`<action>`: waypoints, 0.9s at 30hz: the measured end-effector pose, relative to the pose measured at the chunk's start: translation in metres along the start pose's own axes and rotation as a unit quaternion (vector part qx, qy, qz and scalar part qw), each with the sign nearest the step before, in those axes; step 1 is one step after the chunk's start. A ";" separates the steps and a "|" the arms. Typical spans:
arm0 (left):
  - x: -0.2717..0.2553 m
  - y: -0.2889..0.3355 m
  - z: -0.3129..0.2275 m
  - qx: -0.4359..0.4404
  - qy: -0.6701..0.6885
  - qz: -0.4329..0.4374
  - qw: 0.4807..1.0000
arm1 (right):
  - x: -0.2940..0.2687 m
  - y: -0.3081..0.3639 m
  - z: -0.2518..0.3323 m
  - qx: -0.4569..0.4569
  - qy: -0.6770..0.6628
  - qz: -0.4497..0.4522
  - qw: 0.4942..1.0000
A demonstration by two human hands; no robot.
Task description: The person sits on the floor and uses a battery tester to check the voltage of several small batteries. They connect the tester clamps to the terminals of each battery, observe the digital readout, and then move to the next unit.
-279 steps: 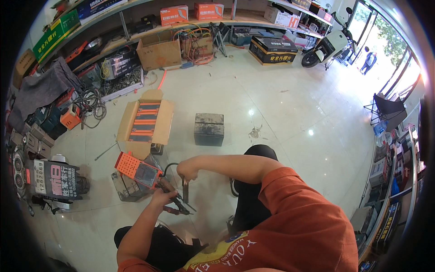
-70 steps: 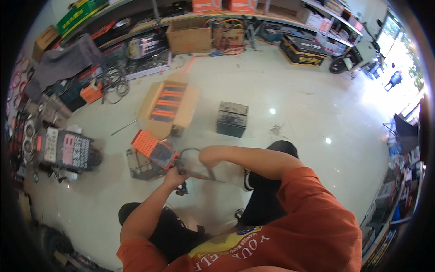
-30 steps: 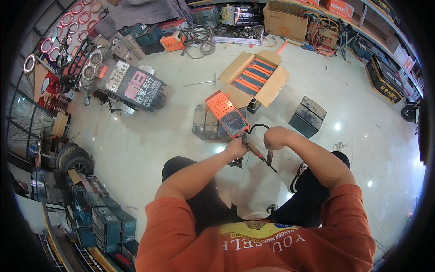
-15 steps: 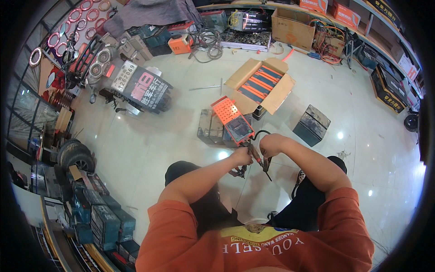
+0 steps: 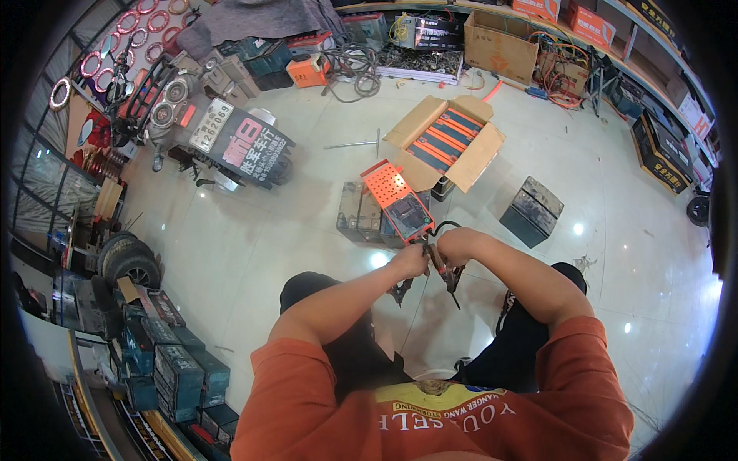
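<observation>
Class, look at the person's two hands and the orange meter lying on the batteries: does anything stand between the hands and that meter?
Nothing visible does. The left hand and right hand grip dark clamps just beside the orange meter, whose cable arcs toward them over bare floor.

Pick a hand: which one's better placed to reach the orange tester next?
Left, marginally. The left hand sits just below the orange tester, on its near side. The right hand is slightly further off to the side, closed around the clamp handles and black cable. Both hands look busy.
</observation>
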State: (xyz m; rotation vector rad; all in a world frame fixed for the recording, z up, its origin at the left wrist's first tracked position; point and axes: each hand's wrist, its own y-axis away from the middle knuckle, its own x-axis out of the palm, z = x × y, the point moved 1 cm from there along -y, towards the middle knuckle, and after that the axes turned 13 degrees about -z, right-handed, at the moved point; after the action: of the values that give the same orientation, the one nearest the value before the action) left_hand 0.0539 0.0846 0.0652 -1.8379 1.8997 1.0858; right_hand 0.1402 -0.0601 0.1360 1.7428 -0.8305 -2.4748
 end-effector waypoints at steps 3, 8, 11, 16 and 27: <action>0.011 -0.008 0.014 0.013 0.017 -0.003 1.000 | 0.000 0.002 0.002 -0.011 -0.019 -0.001 1.000; 0.016 -0.014 0.023 0.025 -0.022 -0.032 0.999 | -0.004 0.008 0.007 -0.026 -0.002 0.021 0.999; 0.012 -0.011 0.019 0.045 -0.050 -0.033 0.997 | 0.002 0.011 -0.001 -0.017 0.008 0.039 0.999; 0.003 -0.002 0.005 0.012 -0.053 -0.024 0.998 | -0.004 0.019 0.001 0.000 0.009 0.024 1.000; 0.012 -0.012 0.022 -0.002 -0.082 -0.033 0.996 | 0.011 0.012 -0.002 -0.018 -0.022 0.009 1.000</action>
State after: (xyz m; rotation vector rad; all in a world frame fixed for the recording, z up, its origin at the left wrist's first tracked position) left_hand 0.0570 0.0913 0.0384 -1.7424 1.7347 1.1789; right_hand 0.1339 -0.0746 0.1306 1.6668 -0.7955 -2.5097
